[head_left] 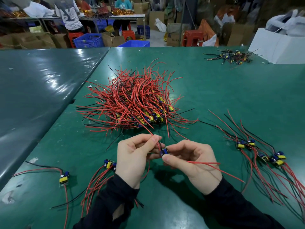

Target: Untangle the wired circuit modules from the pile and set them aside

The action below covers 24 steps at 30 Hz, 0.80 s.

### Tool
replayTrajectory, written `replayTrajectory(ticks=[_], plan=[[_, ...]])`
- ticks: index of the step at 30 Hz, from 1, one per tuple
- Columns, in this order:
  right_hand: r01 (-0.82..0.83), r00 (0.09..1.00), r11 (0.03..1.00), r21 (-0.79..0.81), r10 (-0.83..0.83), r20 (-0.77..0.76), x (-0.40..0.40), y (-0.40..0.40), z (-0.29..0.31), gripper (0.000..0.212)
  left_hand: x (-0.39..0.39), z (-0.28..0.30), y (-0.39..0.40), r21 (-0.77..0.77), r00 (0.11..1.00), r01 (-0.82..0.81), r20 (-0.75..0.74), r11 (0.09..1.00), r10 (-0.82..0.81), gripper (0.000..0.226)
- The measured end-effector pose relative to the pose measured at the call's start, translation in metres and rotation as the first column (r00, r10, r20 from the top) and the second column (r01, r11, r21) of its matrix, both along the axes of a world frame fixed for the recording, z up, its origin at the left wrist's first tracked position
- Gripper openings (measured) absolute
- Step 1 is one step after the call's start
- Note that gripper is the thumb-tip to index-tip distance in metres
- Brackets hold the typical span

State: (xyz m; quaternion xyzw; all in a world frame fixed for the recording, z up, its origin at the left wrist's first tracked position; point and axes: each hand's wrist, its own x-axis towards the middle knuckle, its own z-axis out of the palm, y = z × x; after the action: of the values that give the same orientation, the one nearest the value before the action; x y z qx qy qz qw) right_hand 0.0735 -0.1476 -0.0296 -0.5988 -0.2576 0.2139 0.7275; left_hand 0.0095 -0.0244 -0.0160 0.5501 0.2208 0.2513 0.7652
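Observation:
A big tangled pile of circuit modules (132, 101) with red and black wires lies mid-table. Just in front of it, my right hand (191, 164) pinches a small blue and yellow module (164, 152) between thumb and fingers. My left hand (133, 157) pinches that module's red wire (155, 138), which runs up into the pile. Another red wire trails right across my right palm. Several separated modules (262, 152) lie in a row at the right. One module (64, 177) and a small bunch (109, 163) lie at the left.
The green table (214, 90) meets a second glossy table (41, 76) at the left. A small heap of wire scraps (231, 57) and a white box (277, 48) sit at the far right. People, crates and cartons stand beyond the far edge.

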Motion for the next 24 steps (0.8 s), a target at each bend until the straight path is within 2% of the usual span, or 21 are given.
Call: replayTrajectory(ticks=[4,11,14,16,18,19,20,22,24], plan=[[-0.018,1.0,1.0,0.005,0.018,0.016,0.0,0.0,0.0,0.016,-0.001,0.001,-0.003,0.128,0.997,-0.071,0.041,0.989,0.066,0.015],[-0.055,0.998,0.998,-0.033,0.057,0.036,-0.001,-0.002,-0.001,0.018,-0.003,0.003,0.004,0.111,0.992,-0.099,0.093,0.989,0.089,0.015],[-0.105,0.982,0.99,-0.091,0.118,0.148,0.0,-0.005,0.001,0.025,-0.002,0.004,0.005,0.01,0.989,-0.085,0.126,0.996,0.083,0.011],[-0.137,0.94,0.965,-0.223,0.198,0.279,0.004,-0.008,0.003,0.037,-0.001,0.005,0.006,-0.027,0.988,-0.077,0.132,0.997,0.08,0.01],[-0.097,0.907,0.942,-0.321,0.216,0.361,0.011,-0.009,0.004,0.048,-0.001,0.004,0.005,0.033,0.989,-0.07,0.135,0.997,0.065,0.011],[-0.06,0.919,0.946,-0.32,0.178,0.353,0.015,-0.009,0.004,0.053,-0.001,0.003,0.003,0.084,0.989,-0.057,0.141,0.995,0.045,0.011],[-0.046,0.947,0.958,-0.283,0.132,0.292,0.019,-0.01,0.005,0.054,-0.002,0.003,0.0,0.143,0.988,-0.045,0.15,0.989,0.023,0.011],[-0.109,0.994,0.986,-0.126,0.112,0.017,0.022,-0.009,0.008,0.037,-0.002,0.001,-0.003,0.273,0.986,-0.035,0.166,0.961,-0.011,0.009],[-0.202,0.951,0.979,-0.004,0.196,-0.239,0.021,-0.008,0.012,0.013,-0.002,0.0,-0.005,0.356,0.984,-0.061,0.18,0.932,-0.005,0.009]])
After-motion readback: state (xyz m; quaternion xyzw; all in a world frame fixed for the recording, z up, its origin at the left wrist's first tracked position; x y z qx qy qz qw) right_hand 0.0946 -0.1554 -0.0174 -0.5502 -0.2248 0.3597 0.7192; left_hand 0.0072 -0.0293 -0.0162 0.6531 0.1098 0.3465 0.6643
